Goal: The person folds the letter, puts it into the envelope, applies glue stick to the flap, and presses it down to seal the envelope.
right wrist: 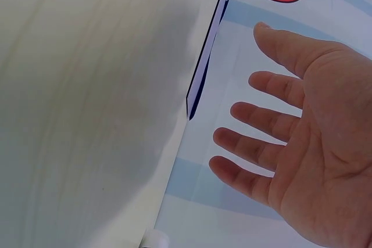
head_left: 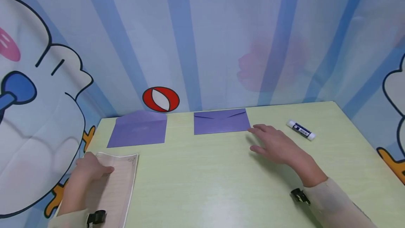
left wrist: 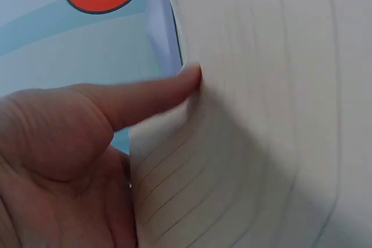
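My left hand (head_left: 89, 167) is at the upper left edge of a sheet of lined letter paper (head_left: 121, 182). In the left wrist view, the thumb presses on the face of the letter paper (left wrist: 244, 45), which bends beneath it; the other fingers go behind the sheet and are mostly hidden. Above the table, my right hand (head_left: 276, 145) is held with fingers apart and nothing in them. Its fingertips are near the lower right corner of a purple envelope (head_left: 218, 124) with its flap side up. In the right wrist view, that envelope (right wrist: 206, 56) shows edge-on beside the fingers.
A second purple envelope (head_left: 139, 133), flap unfolded, lies at the table's back left, just beyond the letter paper. A glue stick (head_left: 301, 130) lies at the right. The pale table (head_left: 202, 185) ends at a printed backdrop (head_left: 218, 45) behind it.
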A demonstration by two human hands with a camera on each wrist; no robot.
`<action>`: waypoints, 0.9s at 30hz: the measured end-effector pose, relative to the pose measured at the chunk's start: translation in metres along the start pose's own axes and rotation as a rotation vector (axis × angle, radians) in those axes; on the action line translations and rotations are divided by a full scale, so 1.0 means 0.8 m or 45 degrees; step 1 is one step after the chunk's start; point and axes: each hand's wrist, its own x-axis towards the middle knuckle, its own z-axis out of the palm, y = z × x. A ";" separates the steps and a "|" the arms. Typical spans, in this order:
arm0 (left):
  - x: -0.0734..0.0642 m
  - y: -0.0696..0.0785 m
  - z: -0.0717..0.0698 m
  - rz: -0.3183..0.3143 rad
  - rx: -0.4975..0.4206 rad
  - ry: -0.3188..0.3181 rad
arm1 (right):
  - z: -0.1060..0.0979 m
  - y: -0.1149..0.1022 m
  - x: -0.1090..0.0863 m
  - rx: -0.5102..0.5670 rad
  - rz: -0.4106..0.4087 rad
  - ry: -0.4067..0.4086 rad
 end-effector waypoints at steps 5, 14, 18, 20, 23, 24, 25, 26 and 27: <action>-0.001 -0.003 -0.021 0.102 -0.118 -0.057 | 0.001 0.003 0.003 -0.008 -0.001 -0.001; -0.022 0.016 -0.051 0.345 -0.326 -0.114 | -0.001 0.004 0.005 0.015 -0.006 -0.002; -0.030 0.039 -0.041 0.408 -0.485 -0.071 | -0.001 0.004 0.006 0.046 0.000 -0.010; -0.032 0.053 -0.033 0.429 -0.555 -0.059 | -0.001 0.005 0.006 0.076 0.010 -0.019; -0.031 0.077 -0.018 0.451 -0.671 -0.065 | -0.001 0.005 0.008 0.125 0.027 -0.026; -0.029 0.085 -0.013 0.448 -0.718 -0.079 | 0.000 0.005 0.009 0.139 0.030 -0.027; -0.028 0.093 -0.008 0.449 -0.759 -0.090 | 0.000 0.006 0.010 0.156 0.037 -0.025; -0.027 0.102 -0.002 0.449 -0.805 -0.096 | 0.001 0.006 0.011 0.168 0.042 -0.021; -0.025 0.111 0.004 0.443 -0.851 -0.100 | 0.002 0.007 0.012 0.181 0.042 -0.015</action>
